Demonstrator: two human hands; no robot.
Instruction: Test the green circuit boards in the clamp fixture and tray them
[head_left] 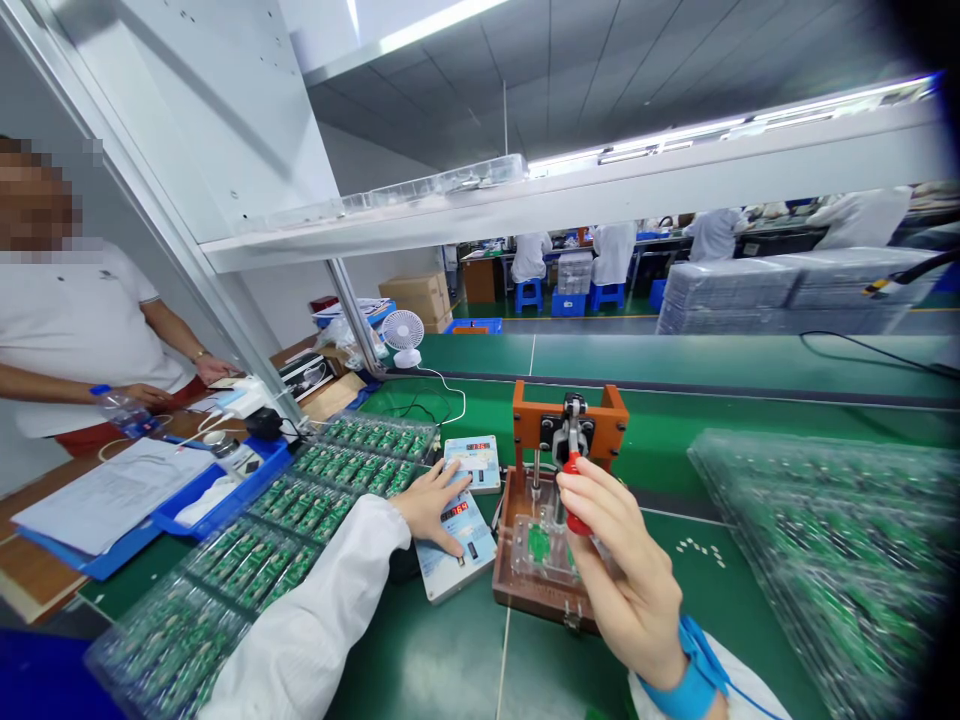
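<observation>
My right hand (626, 560), with a blue wrist strap (694, 668), is closed around the red handle (574, 515) of a toggle clamp. The clamp is mounted on an orange and wooden test fixture (517, 575). Under a clear plate in the fixture lies a green circuit board (538, 543). My left hand (433, 508) is spread over two light-blue meter boxes, fingers apart. The nearer meter box (459, 575) and the farther meter box (491, 452) both show lit red digits. My palm hides part of the nearer one.
Clear trays of circuit boards (281, 525) lie along the left, and stacked trays (832, 560) stand at right. Small white pieces (701, 550) lie beside the fixture. A white fan (405, 335) stands behind. A shelf (420, 215) crosses above. A person (82, 340) stands at left.
</observation>
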